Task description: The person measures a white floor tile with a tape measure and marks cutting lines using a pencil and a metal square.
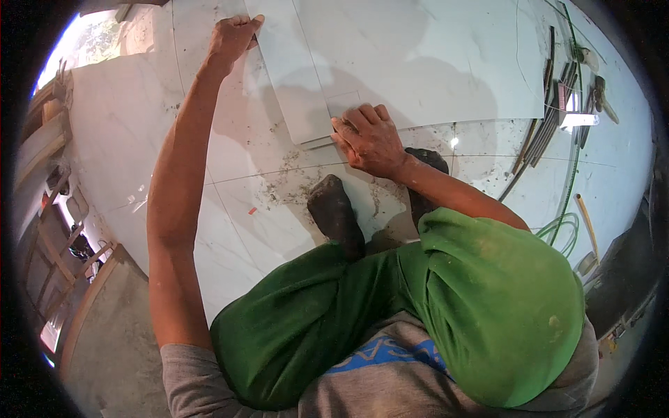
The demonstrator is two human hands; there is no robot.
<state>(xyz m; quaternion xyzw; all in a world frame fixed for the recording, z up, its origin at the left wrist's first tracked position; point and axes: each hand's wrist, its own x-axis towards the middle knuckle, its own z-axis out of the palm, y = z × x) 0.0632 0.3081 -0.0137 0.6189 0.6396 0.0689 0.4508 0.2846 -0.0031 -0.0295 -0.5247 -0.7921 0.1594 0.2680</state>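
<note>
A large white sheet (pixel 425 63) lies on the tiled floor in front of me, with a long narrow strip (pixel 293 76) along its left side marked off by a thin line. At the far left edge of that strip my left hand (pixel 235 40) is closed, fingers and thumb pinching the edge. My right hand (pixel 371 141) is closed at the sheet's near edge, where the line meets it. Its curled fingers and thumb press there, and the hand hides part of that edge. A thin dark gap shows under the strip's near end.
My dark-shod feet (pixel 333 209) stand just short of the sheet, amid scattered grit. Dark rods (pixel 540 143), a green cord (pixel 573 139) and a yellow-handled tool (pixel 587 219) lie at right. Wooden framing (pixel 45 150) stands at left. A small red scrap (pixel 253 210) lies nearby.
</note>
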